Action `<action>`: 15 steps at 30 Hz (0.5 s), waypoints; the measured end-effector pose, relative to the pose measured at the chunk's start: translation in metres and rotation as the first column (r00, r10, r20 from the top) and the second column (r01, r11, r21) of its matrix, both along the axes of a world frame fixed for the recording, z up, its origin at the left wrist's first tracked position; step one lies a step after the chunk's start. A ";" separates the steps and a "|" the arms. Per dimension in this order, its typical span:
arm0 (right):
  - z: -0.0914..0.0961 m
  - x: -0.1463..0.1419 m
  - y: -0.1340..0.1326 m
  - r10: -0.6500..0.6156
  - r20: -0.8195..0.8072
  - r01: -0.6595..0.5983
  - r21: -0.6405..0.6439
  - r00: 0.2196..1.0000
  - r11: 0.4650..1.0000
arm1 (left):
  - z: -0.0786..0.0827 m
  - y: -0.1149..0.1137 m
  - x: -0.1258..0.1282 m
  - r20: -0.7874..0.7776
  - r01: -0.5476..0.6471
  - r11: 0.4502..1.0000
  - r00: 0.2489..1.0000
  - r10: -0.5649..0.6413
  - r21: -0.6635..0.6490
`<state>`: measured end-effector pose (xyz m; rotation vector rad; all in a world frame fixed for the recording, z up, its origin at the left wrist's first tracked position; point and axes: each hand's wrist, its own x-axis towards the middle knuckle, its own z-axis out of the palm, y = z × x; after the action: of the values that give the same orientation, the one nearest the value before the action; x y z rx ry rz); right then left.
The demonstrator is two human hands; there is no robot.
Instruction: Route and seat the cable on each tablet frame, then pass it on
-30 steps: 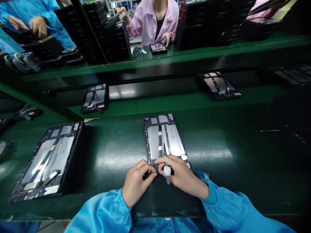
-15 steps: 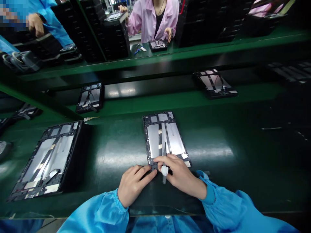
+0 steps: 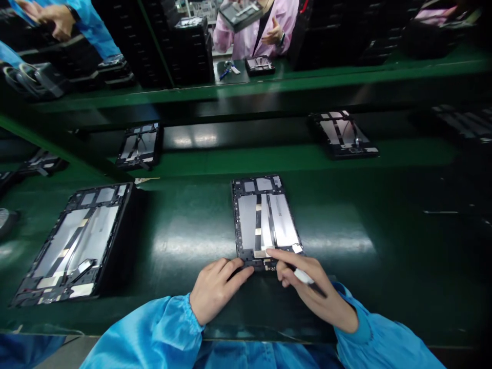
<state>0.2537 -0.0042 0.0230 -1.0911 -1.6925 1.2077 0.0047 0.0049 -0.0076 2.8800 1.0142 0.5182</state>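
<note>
The left hand (image 3: 217, 289) has its fingers loosely bent and parted, gripping nothing, their tips resting on the near-left corner of an opened flat rectangular tablet with a black frame and silver panels (image 3: 286, 220). The right hand (image 3: 307, 297) points its index finger straight at a pale strip (image 3: 261, 253) near the tablet's near edge; its other fingers curl, and a slim dark tool with a white band (image 3: 303, 277) is held within them, slanting back across the hand. The tablet lies face-up on a glossy dark green work surface (image 3: 184, 220), directly ahead of the person. Shiny blue sleeves (image 3: 161, 330) cover both arms. Well to the left sits a similar opened tablet on a thick black base (image 3: 132, 210). Farther off lie two more opened tablets, one left (image 3: 139, 146), one right (image 3: 344, 134). Beyond the green ledge (image 3: 269, 87), a pink-clad co-worker (image 3: 225, 41) faces this way.
</note>
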 end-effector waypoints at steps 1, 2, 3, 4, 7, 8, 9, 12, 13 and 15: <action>0.000 0.002 -0.003 0.004 -0.012 -0.004 -0.033 1.000 0.999 | -0.001 -0.001 0.001 0.008 -0.012 1.000 1.000 0.012 -0.014; -0.001 0.003 -0.006 0.000 -0.018 -0.002 -0.067 1.000 0.998 | -0.001 -0.001 0.002 0.014 -0.019 1.000 1.000 0.019 -0.025; -0.002 0.003 -0.009 -0.009 -0.024 0.006 -0.101 1.000 0.995 | -0.002 -0.001 0.002 0.019 -0.023 0.999 1.000 0.023 -0.034; -0.005 0.002 -0.011 -0.022 -0.030 0.018 -0.132 0.999 0.991 | -0.002 -0.002 0.002 0.022 -0.024 0.999 0.999 0.025 -0.042; -0.011 -0.006 -0.013 -0.072 -0.017 0.069 -0.158 0.997 0.985 | -0.003 -0.002 0.001 0.024 -0.034 0.998 0.999 0.035 -0.054; -0.012 -0.008 -0.013 -0.079 -0.002 0.078 -0.146 0.997 0.986 | -0.003 -0.002 0.001 0.023 -0.036 0.998 0.999 0.037 -0.056; -0.013 -0.010 -0.012 -0.077 0.013 0.078 -0.130 0.997 0.988 | -0.003 -0.003 0.001 0.021 -0.038 0.998 0.999 0.039 -0.059; -0.012 -0.010 -0.011 -0.073 0.044 0.076 -0.076 0.996 0.994 | -0.004 -0.003 0.000 0.022 -0.039 0.998 0.999 0.040 -0.059; -0.011 -0.008 -0.011 -0.080 0.051 0.083 -0.070 0.996 0.994 | -0.004 -0.003 0.001 0.025 -0.039 0.998 0.999 0.040 -0.055; -0.012 -0.001 -0.012 -0.107 0.070 0.112 -0.071 0.992 0.991 | -0.004 -0.002 0.002 0.036 -0.038 0.998 0.999 0.039 -0.043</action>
<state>0.2529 -0.0160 0.0111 -1.2657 -1.6256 1.1852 0.0063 0.0028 -0.0112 2.8083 1.0637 0.5433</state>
